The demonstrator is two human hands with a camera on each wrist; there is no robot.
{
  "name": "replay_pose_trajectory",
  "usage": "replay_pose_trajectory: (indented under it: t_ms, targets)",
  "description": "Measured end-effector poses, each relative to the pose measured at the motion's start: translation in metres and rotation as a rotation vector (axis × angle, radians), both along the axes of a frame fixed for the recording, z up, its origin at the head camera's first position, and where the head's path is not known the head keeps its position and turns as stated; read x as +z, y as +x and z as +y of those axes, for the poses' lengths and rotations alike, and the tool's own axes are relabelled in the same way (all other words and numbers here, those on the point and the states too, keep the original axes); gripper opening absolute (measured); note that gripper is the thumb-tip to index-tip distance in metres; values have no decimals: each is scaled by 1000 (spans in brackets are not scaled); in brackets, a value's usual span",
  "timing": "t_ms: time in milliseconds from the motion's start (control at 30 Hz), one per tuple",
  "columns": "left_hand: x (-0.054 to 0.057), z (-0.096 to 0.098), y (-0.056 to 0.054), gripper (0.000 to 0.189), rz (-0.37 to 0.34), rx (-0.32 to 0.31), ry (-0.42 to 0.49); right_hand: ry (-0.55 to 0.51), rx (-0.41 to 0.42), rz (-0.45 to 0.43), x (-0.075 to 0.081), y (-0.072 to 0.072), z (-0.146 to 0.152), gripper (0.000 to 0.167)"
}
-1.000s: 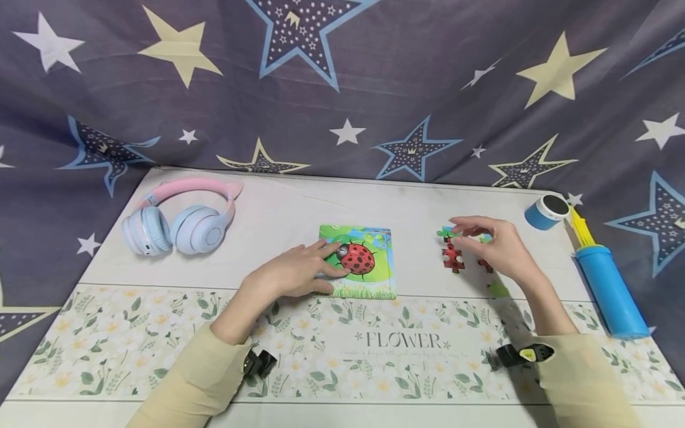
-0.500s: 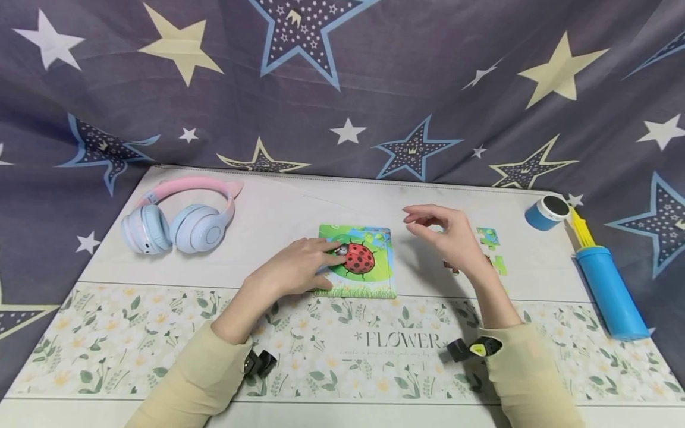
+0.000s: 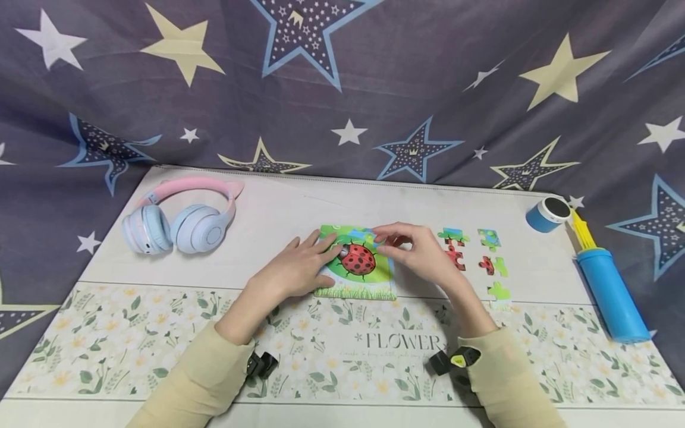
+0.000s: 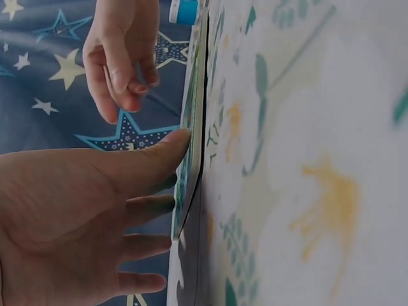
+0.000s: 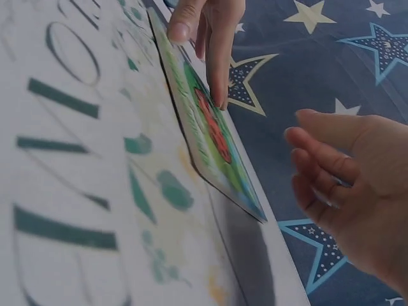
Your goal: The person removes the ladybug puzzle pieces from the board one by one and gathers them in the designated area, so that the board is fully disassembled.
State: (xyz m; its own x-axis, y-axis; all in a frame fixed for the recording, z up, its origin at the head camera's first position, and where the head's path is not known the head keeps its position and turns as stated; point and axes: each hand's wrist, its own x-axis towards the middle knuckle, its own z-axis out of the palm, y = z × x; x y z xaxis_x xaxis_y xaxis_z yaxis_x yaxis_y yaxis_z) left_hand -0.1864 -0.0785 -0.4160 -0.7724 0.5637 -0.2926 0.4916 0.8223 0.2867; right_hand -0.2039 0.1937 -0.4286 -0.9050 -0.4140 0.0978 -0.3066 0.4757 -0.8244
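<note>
A square ladybug picture board [image 3: 360, 259] lies flat on the table, a red spotted ladybug on green in its middle. My left hand [image 3: 293, 268] rests on the board's left side with its fingers spread and fairly straight; in the left wrist view the thumb touches the board's edge [image 4: 193, 143]. Over the board's upper right edge hovers my right hand [image 3: 417, 252]. Its fingers bend loosely, and the right wrist view shows nothing between them. Several loose jigsaw pieces, red ones [image 3: 455, 260] and green ones [image 3: 499, 291], lie to the right of that hand.
Cat-ear headphones [image 3: 182, 217] lie at the back left. A small blue speaker [image 3: 547, 213] stands at the back right, beside a blue pump [image 3: 612, 294] with a yellow end. A dark star-printed curtain [image 3: 342, 107] hangs behind the table.
My right hand has moved left from the loose pieces to the board's right edge, uncovering the pieces. My left hand stays on the board, its fingers now spread a little wider.
</note>
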Motion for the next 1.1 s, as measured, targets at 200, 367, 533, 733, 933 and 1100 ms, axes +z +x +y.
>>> replay_pose_trajectory:
  t_ms: [200,367,533,733,933,1100]
  targets:
    - [-1,1,1,74,-28,9,-22,109,100,-51,-5,3,-6,43]
    - [-1,1,1,74,-38,8,-21,161,162,-76,-9,5,-11,50]
    - [-2,1,0,74,-70,10,-14,180,180,-102,-9,8,-14,54]
    - [-2,1,-1,74,-74,11,-7,210,179,-97,-7,9,-17,54]
    - [-3,2,0,71,-80,4,-11,219,169,-95,-7,11,-21,52]
    - [-3,2,0,69,-70,4,-20,261,150,-78,-6,13,-24,50]
